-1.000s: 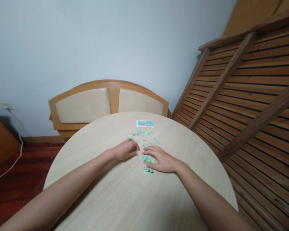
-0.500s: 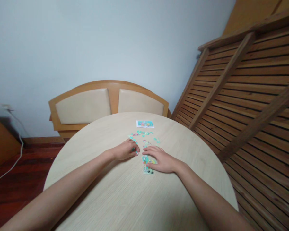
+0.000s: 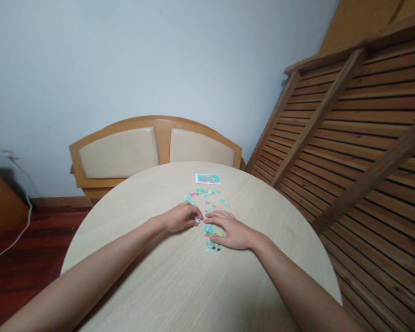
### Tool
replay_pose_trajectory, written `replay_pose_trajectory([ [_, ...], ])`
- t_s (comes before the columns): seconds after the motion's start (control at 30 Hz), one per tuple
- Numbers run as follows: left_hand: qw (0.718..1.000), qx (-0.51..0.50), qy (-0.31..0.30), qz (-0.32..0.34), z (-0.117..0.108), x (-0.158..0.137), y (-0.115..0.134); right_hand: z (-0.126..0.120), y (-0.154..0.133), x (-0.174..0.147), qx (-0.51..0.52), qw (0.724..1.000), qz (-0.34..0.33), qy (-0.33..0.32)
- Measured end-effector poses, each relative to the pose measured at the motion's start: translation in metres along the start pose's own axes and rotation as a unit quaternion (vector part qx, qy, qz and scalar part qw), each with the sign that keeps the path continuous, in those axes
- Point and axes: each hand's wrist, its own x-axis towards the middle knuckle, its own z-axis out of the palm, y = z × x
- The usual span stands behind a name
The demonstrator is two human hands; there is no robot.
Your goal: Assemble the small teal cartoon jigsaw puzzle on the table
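My left hand (image 3: pixel 182 216) is closed with its fingertips on a small puzzle piece (image 3: pixel 197 221), left of the joined part of a jigsaw puzzle (image 3: pixel 209 243). That joined part is a green and yellow upright strip lying on the table. My right hand (image 3: pixel 233 230) rests over its right side with the fingers spread, the thumb on the strip, so some of it is hidden. Loose puzzle pieces (image 3: pixel 204 191), mostly turquoise, lie scattered beyond both hands. Behind them is a picture card (image 3: pixel 208 179) with cartoon figures on a turquoise background.
Everything lies on a round pale wooden table (image 3: pixel 141 286). A headboard with cream panels (image 3: pixel 121 152) stands behind it against the wall. A slatted wooden frame (image 3: pixel 349 129) leans at the right. A white cable (image 3: pixel 29 216) hangs at the left.
My left hand has shifted slightly right, towards the joined strip, and more of the piece at its fingertips shows. The right hand has hardly moved.
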Motion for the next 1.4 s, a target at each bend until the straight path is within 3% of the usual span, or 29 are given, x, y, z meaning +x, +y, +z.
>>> replay_pose_trajectory([
  [0.13, 0.994, -0.108, -0.013, -0.009, 0.003, 0.003, -0.002, 0.001, 0.001, -0.001, 0.002, 1.0, -0.001, 0.006],
  [0.27, 0.979, -0.195, 0.034, -0.056, 0.007, 0.005, -0.003, 0.002, 0.002, 0.0, 0.011, 1.0, -0.007, 0.019],
  [0.47, 0.94, -0.301, 0.071, -0.144, 0.023, 0.011, -0.004, 0.003, 0.001, 0.007, 0.058, 0.992, -0.035, 0.107],
  [0.6, 0.922, -0.346, 0.086, -0.153, 0.033, 0.015, 0.001, 0.002, -0.002, 0.011, 0.085, 0.987, -0.008, 0.136],
  [0.83, 0.927, -0.343, 0.078, -0.134, 0.037, 0.015, 0.009, 0.005, -0.002, 0.013, 0.112, 0.983, 0.009, 0.142],
  [1.1, 0.963, -0.244, 0.003, -0.118, 0.026, 0.007, 0.025, -0.003, 0.002, 0.004, 0.066, 0.994, -0.046, 0.072],
  [1.4, 0.956, -0.252, -0.006, -0.152, 0.025, 0.006, 0.03, -0.008, 0.004, -0.001, 0.045, 0.997, -0.042, 0.035],
])
